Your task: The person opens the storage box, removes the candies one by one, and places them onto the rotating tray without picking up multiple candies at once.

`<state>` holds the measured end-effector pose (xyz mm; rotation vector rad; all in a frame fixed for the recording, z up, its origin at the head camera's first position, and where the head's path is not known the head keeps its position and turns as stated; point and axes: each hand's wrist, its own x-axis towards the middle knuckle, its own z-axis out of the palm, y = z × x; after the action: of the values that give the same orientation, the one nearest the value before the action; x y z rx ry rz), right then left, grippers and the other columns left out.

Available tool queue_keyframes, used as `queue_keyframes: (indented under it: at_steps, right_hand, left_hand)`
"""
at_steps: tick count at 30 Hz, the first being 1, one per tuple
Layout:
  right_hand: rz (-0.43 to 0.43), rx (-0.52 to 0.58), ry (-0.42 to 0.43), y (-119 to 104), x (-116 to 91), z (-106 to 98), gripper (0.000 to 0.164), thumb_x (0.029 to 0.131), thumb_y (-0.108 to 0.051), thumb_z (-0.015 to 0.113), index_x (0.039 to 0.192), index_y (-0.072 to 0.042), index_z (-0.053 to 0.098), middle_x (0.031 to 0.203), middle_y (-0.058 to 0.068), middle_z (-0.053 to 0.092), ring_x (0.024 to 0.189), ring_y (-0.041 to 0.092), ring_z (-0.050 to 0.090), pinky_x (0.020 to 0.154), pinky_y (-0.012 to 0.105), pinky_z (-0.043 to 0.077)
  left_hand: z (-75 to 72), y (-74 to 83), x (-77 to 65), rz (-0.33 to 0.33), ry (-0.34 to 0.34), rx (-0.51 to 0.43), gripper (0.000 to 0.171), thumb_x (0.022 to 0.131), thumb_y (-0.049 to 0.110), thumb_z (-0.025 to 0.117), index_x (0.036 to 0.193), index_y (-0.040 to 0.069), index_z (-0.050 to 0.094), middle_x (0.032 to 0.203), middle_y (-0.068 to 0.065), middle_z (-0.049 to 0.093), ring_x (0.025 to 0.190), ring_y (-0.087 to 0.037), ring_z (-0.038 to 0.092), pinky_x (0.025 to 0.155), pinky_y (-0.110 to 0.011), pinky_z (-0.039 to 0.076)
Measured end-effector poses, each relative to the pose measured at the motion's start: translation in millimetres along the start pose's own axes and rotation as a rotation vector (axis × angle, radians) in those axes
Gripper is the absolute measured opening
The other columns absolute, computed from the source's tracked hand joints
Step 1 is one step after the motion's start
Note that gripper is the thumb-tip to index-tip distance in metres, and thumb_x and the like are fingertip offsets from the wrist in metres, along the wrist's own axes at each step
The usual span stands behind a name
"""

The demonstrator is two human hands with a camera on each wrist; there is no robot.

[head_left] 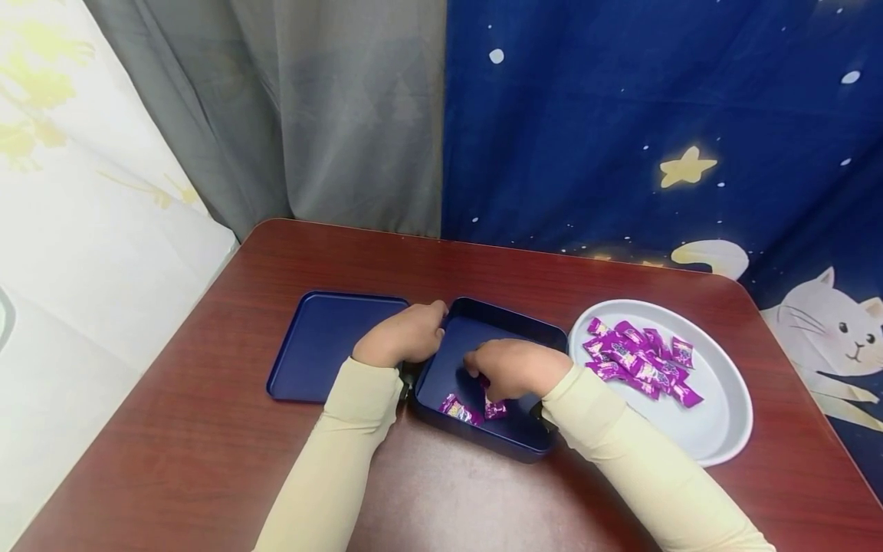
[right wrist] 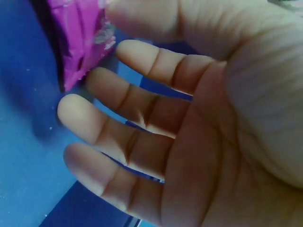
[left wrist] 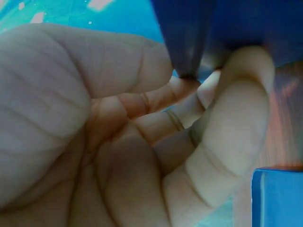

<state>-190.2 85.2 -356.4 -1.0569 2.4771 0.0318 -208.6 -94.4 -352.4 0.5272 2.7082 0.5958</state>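
Note:
My left hand (head_left: 405, 335) grips the left wall of a dark blue rectangular box (head_left: 483, 438); in the left wrist view the wall (left wrist: 184, 33) comes between thumb and fingers. Inside the box, my right hand (head_left: 519, 366) hangs low over the floor with fingers loosely bent. In the right wrist view its thumb tip is right at the edge of a purple wrapped candy (right wrist: 83, 40), while the index finger stands apart from the thumb. Another purple candy (head_left: 461, 410) lies near the box's front wall.
A matching shallow blue lid (head_left: 324, 345) lies at the left, partly behind my left hand. To the right stands a white oval dish (head_left: 717, 429) with a pile of purple candies (head_left: 638, 356). Curtains (head_left: 366, 115) hang beyond the far edge of the reddish-brown table (head_left: 207, 445).

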Motion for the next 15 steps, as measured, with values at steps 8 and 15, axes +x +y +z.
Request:
queue_keyframes:
  at_steps: [8, 15]
  right_hand:
    - [0.000, -0.028, 0.003, -0.4, 0.0, 1.7, 0.044, 0.067, -0.014, 0.079, 0.108, -0.010, 0.063, 0.095, 0.003, 0.063, 0.082, 0.015, 0.053, 0.079, 0.034, 0.050]
    - [0.026, -0.024, 0.012, -0.2, 2.4, 6.1, 0.035, 0.069, -0.009, 0.078, 0.099, -0.011, 0.060, 0.086, 0.001, 0.060, 0.077, 0.015, 0.052, 0.073, 0.034, 0.050]
  left_hand:
    - [-0.2, -0.1, -0.1, 0.001, 0.007, -0.001, 0.033, 0.096, 0.014, 0.045, 0.126, -0.001, 0.048, 0.113, -0.015, 0.061, 0.099, -0.022, 0.056, 0.090, -0.043, 0.048]
    - [0.5, -0.7, 0.9, -0.004, -0.004, -0.014, 0.032, 0.096, 0.014, 0.044, 0.125, 0.000, 0.049, 0.110, -0.014, 0.061, 0.097, -0.021, 0.057, 0.089, -0.042, 0.049]
